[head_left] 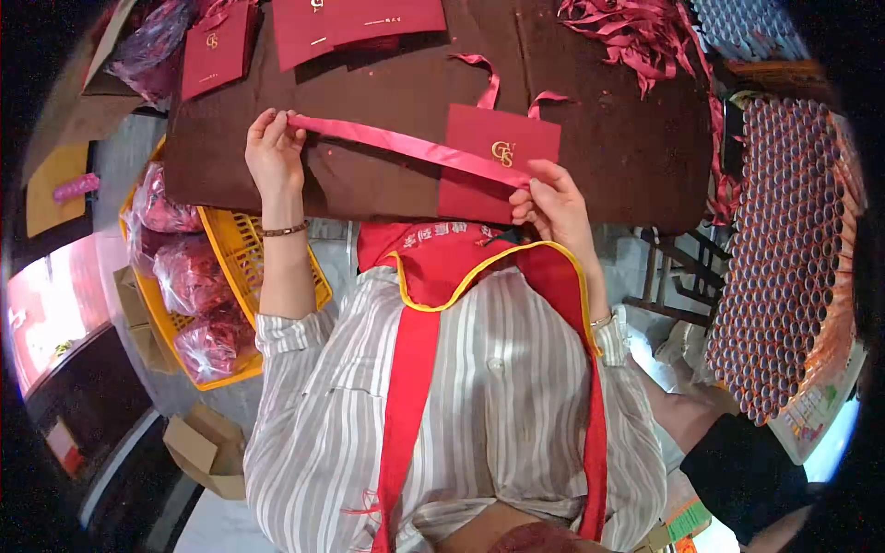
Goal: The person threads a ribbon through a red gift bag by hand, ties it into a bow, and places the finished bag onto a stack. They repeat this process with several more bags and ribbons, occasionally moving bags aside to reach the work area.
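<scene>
Head view is showing 2 hands holding a pink-red ribbon (406, 146) taut above the brown counter (627, 157). The left hand (274, 152) is pinching one end between thumb and fingertips near the counter's front edge. The right hand (553, 207) is pinching the other end where it is crossing the lower corner of a flat red bag (502, 138). The bag is lying on the counter directly in front of the person, with 2 ribbon loops sticking out at its top.

Judging by this, the ribbon is being straightened or measured over the bag, and it is not yet fitted. The next move is calling for 2 firm pinches and one end steered accurately to the bag's top edge.

A yellow crate (235, 244) at the left, below the counter, is holding plastic-wrapped red bundles (189, 272). A cardboard box (207, 447) is sitting on the floor, its contents unclear. Spare ribbons (636, 28) are lying heaped at the counter's far right.
</scene>
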Motion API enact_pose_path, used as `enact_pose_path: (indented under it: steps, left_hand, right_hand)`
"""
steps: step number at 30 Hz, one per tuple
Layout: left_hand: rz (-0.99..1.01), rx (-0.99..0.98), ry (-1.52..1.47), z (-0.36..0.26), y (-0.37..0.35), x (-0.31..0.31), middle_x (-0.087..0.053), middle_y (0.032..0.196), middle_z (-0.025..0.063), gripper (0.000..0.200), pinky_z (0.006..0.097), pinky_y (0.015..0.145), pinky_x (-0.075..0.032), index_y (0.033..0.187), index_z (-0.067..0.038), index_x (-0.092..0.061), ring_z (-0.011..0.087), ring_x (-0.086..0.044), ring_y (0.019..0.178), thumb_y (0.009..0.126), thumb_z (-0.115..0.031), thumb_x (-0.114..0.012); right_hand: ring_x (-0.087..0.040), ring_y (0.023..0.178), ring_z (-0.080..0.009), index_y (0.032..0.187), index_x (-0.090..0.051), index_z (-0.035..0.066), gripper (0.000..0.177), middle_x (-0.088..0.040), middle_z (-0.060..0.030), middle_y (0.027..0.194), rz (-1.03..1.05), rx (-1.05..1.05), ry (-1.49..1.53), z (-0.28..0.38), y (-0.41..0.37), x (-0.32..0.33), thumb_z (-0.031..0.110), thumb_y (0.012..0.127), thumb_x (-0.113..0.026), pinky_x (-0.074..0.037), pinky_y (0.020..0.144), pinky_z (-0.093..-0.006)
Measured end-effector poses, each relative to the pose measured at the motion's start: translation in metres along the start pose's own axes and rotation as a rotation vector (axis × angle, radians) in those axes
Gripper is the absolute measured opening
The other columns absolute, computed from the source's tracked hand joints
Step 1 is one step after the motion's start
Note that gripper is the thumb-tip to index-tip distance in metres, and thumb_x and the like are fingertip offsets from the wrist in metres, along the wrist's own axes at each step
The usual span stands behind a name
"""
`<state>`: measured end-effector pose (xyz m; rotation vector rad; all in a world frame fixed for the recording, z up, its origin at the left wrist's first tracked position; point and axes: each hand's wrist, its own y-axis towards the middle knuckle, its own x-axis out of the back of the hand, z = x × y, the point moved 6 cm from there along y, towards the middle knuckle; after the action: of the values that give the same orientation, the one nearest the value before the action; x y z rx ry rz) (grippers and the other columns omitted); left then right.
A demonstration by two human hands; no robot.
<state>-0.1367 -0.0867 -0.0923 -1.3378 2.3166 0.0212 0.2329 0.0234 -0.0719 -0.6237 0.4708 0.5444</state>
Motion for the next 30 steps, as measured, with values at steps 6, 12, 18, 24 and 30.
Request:
enact_pose_path:
  steps: [6, 12, 18, 24, 30]
  left_hand:
    - [0.038, 0.015, -0.036, 0.0, 0.003, 0.002, -0.061, 0.091, 0.0112, 0.019, 0.0331, 0.07, -0.05, 0.1, -0.006, -0.049, 0.0213, -0.06, 0.085, 0.085, -0.004, -0.058]
    - [0.014, 0.035, 0.031, -0.005, 0.0, 0.0, -0.061, 0.087, 0.0079, 0.015, 0.03, 0.065, -0.051, 0.096, -0.006, -0.051, 0.0168, -0.06, 0.075, 0.085, -0.006, -0.059]
    - [0.03, 0.038, 0.143, -0.014, -0.007, 0.006, -0.061, 0.089, 0.0064, 0.012, 0.0286, 0.063, -0.049, 0.096, -0.005, -0.054, 0.0169, -0.061, 0.078, 0.085, -0.006, -0.058]
    - [0.003, 0.148, 0.14, -0.008, -0.024, -0.003, -0.058, 0.076, 0.0037, 0.01, 0.0254, 0.058, -0.046, 0.095, -0.003, -0.055, 0.0141, -0.057, 0.066, 0.085, -0.005, -0.058]
    - [0.091, 0.029, 0.738, -0.017, -0.034, -0.031, -0.056, 0.068, 0.0014, 0.008, 0.0213, 0.051, -0.039, 0.086, -0.003, -0.057, 0.0075, -0.049, 0.056, 0.083, -0.009, -0.062]
  right_hand:
    - [-0.063, 0.08, -0.0162, 0.102, -0.056, 0.001, 0.019, -0.063, -0.0125, 0.093, -0.005, 0.055, -0.287, 0.01, 0.002, -0.004, -0.002, 0.083, -0.057, -0.053, 0.071, -0.028]
    - [-0.062, 0.091, -0.0187, 0.108, -0.054, -0.001, 0.022, -0.062, -0.014, 0.101, 0.022, 0.075, -0.221, 0.013, 0.008, -0.001, 0.005, 0.087, -0.056, -0.052, 0.079, -0.0289]
    - [-0.059, 0.068, -0.0125, 0.109, -0.053, -0.001, 0.021, -0.062, -0.0117, 0.088, -0.084, 0.024, -0.2, 0.014, 0.022, 0.016, 0.01, 0.091, -0.052, -0.051, 0.061, -0.0236]
    - [-0.059, 0.066, -0.0115, 0.107, -0.054, -0.001, 0.02, -0.063, -0.0107, 0.086, -0.256, 0.061, -0.026, 0.023, 0.032, 0.02, 0.011, 0.091, -0.052, -0.048, 0.056, -0.0205]
    - [-0.059, 0.06, -0.0109, 0.11, -0.051, -0.001, 0.023, -0.062, -0.0077, 0.077, -0.337, 0.065, -0.035, 0.031, 0.033, 0.043, 0.012, 0.091, -0.052, -0.048, 0.052, -0.0194]
